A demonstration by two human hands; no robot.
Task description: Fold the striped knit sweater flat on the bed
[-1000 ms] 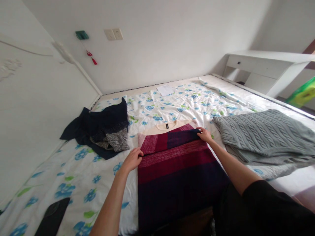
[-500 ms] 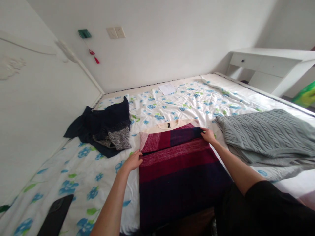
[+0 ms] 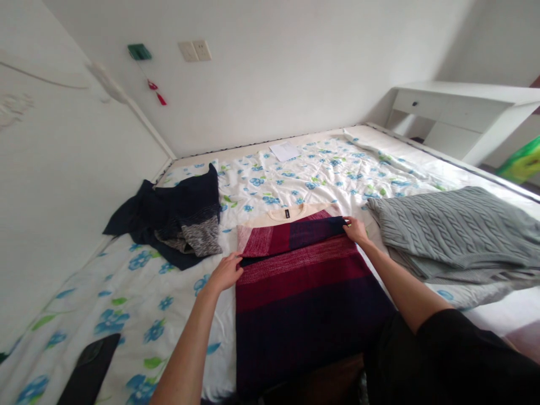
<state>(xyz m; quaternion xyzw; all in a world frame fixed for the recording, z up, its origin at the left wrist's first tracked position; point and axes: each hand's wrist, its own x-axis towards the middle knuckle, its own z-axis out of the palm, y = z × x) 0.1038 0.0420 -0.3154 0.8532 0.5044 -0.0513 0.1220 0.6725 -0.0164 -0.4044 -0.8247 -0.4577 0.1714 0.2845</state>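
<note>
A striped sweater point(image 3: 295, 287) in cream, pink, red and dark navy lies flat on the bed, its neckline and black label facing away from me. Its sleeves are folded across the upper chest, one navy cuff reaching the right edge. My left hand point(image 3: 228, 272) is closed on the sweater's left edge, level with the folded sleeve. At the opposite side, my right hand point(image 3: 355, 229) pinches the navy cuff end by the right edge. The sweater's lower end runs into shadow near my body.
A crumpled navy and grey garment point(image 3: 169, 216) lies to the left, a folded grey cable-knit sweater point(image 3: 455, 230) to the right. A black phone point(image 3: 89, 368) rests at the near left. Paper point(image 3: 284, 151) lies toward the wall. A white desk point(image 3: 455, 112) stands beyond the bed.
The view has shifted slightly, so things sit a little farther left in the picture. Both hands keep their places on the sweater, whose folds look the same.
</note>
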